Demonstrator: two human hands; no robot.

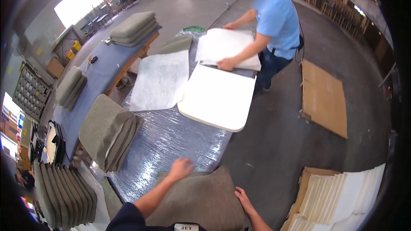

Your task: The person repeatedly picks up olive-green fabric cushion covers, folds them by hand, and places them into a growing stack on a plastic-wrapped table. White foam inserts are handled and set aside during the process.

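A grey-brown cushion cover lies at the near edge of the tabletop. The left hand rests flat and open on its far left corner; the right hand curls over its right edge. It looks soft, light and limp, best gripped at edges or corners.

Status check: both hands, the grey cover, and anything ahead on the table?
Left hand flat on grey cushion cover, fingers spread. Right hand on cover's right edge. White foam pad lies ahead on wrapped table; a co-worker handles another.
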